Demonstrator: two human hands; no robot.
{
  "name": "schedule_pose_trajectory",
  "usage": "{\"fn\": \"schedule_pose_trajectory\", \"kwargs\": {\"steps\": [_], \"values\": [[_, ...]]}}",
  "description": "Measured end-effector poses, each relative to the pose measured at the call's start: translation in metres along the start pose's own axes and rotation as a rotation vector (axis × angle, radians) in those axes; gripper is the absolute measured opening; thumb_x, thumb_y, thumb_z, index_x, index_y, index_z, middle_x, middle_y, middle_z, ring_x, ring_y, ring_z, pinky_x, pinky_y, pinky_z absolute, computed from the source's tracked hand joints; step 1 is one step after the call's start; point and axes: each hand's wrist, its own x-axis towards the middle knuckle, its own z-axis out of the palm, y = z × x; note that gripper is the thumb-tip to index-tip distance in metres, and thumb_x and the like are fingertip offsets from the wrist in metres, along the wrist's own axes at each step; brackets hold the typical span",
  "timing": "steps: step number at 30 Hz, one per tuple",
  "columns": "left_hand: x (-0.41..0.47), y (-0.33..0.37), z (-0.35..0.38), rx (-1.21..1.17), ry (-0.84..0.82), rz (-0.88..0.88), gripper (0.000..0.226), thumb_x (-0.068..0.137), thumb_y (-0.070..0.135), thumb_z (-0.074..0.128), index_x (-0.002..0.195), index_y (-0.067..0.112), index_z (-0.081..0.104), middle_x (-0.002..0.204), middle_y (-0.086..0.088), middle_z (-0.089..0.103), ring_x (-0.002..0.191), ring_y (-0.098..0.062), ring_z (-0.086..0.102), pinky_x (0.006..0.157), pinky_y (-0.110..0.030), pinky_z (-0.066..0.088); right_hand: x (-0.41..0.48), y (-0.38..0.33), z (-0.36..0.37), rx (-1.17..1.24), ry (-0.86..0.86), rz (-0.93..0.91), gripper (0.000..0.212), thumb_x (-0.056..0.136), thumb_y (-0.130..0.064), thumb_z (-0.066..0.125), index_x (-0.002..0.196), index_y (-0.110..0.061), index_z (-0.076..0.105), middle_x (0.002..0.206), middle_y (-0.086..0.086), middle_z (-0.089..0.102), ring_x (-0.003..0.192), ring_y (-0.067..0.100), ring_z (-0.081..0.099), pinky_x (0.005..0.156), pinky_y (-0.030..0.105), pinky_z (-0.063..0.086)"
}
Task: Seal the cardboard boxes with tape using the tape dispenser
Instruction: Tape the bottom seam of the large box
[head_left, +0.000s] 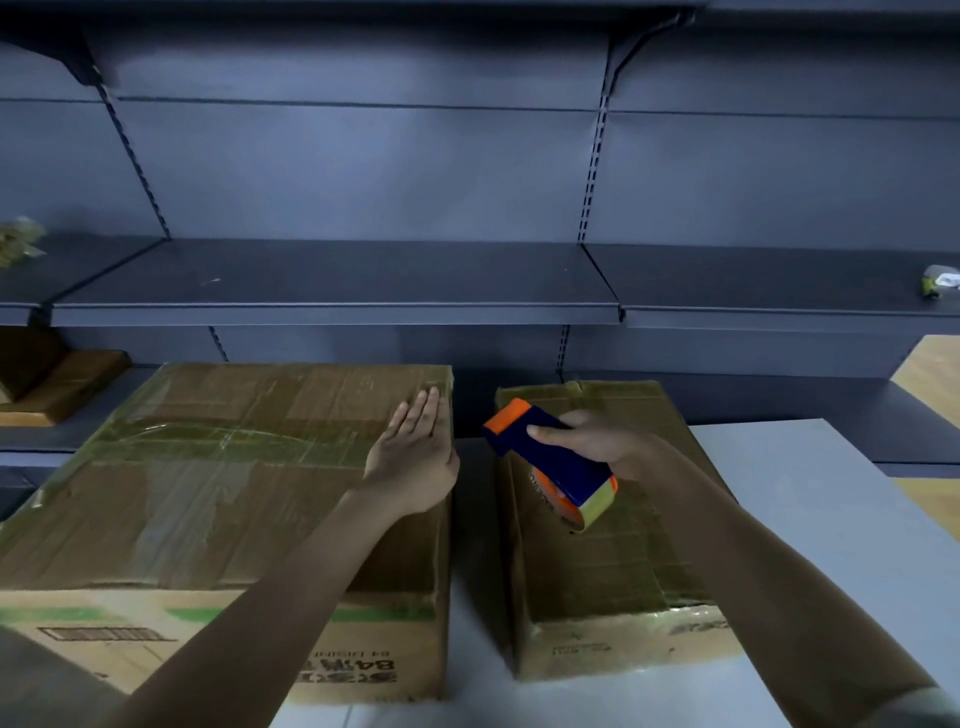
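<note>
Overhead view: two taped boxes side by side on a pale table (810, 519), dark shelves (332, 291) behind.
Writing: the big box (171, 483) has printing on its near side, seen upside down, including "84", a barcode and a green band; the rest is too blurred to read. The small box (608, 561) carries faint print on its near side, unreadable. Curved lettering on the tape roll (558, 501) is also unreadable.
Left hand (413, 457): open and flat, fingers together and straight, resting on the big box's top at its right edge.
Right hand (597, 441): closed around the dispenser (550, 462), thumb on top.
Dispenser: blue body with orange end, tilted over the small box's top; whether it touches is unclear.
Boxes: near each other, with a gap between; tops covered in glossy tape.
Left shelf: a wooden board (62, 387).
</note>
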Motion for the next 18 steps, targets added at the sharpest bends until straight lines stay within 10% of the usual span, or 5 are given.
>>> {"fn": "schedule_pose_trajectory", "kwargs": {"steps": [3, 7, 18], "values": [[0.006, 0.000, -0.003, -0.075, -0.048, 0.003, 0.061, 0.101, 0.035, 0.016, 0.145, 0.006, -0.014, 0.154, -0.009, -0.021, 0.142, -0.019, -0.016, 0.112, -0.028, -0.010, 0.001, 0.006, 0.012, -0.273, 0.198, -0.065, 0.027, 0.092, -0.042, 0.054, 0.094, -0.014, 0.055, 0.084, 0.004, 0.066, 0.066, 0.013, 0.063, 0.053, 0.021, 0.045], [-0.003, -0.024, -0.016, -0.518, -0.059, 0.041, 0.062, 0.098, 0.047, 0.020, 0.149, 0.018, 0.001, 0.156, 0.004, -0.011, 0.140, -0.005, -0.008, 0.105, -0.019, -0.005, 0.005, 0.032, 0.034, -0.729, 0.468, -0.017, 0.063, 0.097, -0.038, 0.042, 0.147, -0.012, 0.015, 0.092, 0.010, 0.067, 0.071, 0.021, 0.062, 0.052, 0.028, 0.045], [-0.028, -0.068, 0.004, -0.008, 0.032, -0.076, 0.062, 0.099, 0.044, 0.007, 0.147, 0.008, -0.008, 0.156, -0.006, -0.013, 0.143, -0.015, -0.012, 0.113, -0.027, -0.010, 0.013, 0.056, 0.074, -0.866, 0.582, 0.002, 0.070, 0.095, -0.036, 0.047, 0.151, -0.024, 0.006, 0.071, -0.003, 0.052, 0.052, 0.010, 0.047, 0.041, 0.024, 0.031]]}}
